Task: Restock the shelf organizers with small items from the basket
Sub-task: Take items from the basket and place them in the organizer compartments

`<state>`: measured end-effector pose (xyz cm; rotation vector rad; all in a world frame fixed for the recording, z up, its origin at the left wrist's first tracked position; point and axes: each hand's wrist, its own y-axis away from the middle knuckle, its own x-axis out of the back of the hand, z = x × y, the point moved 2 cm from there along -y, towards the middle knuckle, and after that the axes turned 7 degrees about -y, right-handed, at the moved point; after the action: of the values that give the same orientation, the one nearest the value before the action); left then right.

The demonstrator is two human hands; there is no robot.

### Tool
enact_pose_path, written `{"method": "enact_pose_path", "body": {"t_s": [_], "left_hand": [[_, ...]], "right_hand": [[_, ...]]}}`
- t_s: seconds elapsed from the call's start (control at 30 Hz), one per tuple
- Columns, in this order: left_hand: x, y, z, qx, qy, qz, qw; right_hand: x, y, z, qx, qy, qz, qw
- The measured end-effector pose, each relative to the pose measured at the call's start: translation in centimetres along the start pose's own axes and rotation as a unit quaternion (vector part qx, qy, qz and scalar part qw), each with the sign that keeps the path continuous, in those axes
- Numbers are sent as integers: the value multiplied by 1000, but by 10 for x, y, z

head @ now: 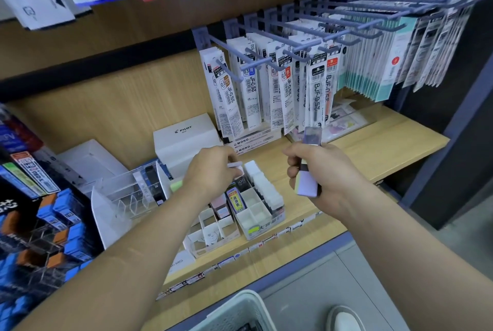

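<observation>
Starting with what is cut off: only a corner of the white perforated plastic basket (234, 312) is seen at the lower edge, and its contents cannot be made out. Beside it, the toe of a pale shoe (346, 320) is partly out of frame.

The small pale lilac item (237, 165) at the left hand (213, 170) is largely covered by the fingers, so its shape cannot be determined. The pastel lilac and pale green rectangular blocks (306, 186) in the right hand (324, 170) are partly hidden by the palm. A glossy wrapped end protrudes above the fist, and it cannot be told how many pieces are held.

The left arm is extended forward over the light wooden shelf (386, 143). The left hand is turned palm down, and the pale item is pinched between thumb and fingertips just above the rear of the white plastic compartmented organizer (262, 226). The right arm is extended beside it. The right hand is raised well above the shelf, with its fingers curled firmly round the blocks, which are held upright.

A white cardboard divided tray (210, 234) is noted just left of the organizer. Hanging refill packets (266, 90) are noted on pegs behind it.
</observation>
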<state>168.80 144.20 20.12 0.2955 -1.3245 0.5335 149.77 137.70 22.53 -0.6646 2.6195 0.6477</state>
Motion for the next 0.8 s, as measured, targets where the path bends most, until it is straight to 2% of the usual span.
{"method": "enact_pose_path", "body": {"t_s": [0.1, 0.27, 0.33, 0.4, 0.47, 0.53, 0.63, 0.8], "left_hand": [[-4, -4, -1, -4, -6, 6, 1000], [-4, -7, -1, -34, -87, 12, 996], [1, -5, -2, -25, -41, 21, 999], [8, 1, 1, 7, 136, 6, 991], [15, 15, 8, 54, 368, -52, 927], [24, 32, 15, 80, 498, -93, 858], [34, 51, 18, 89, 577, -117, 803], [39, 66, 18, 77, 653, -133, 742]], "right_hand": [[-4, 3, 0, -24, -27, -15, 999], [-13, 12, 2, -75, -43, -49, 995], [-14, 11, 6, -90, -35, -50, 994], [-16, 10, 11, -101, -21, -59, 993], [-20, 10, 16, -106, -6, -73, 992], [-26, 11, 21, -105, 15, -92, 990], [-36, 14, 28, -103, 52, -130, 985], [-50, 20, 35, -81, 62, -164, 981]]}}
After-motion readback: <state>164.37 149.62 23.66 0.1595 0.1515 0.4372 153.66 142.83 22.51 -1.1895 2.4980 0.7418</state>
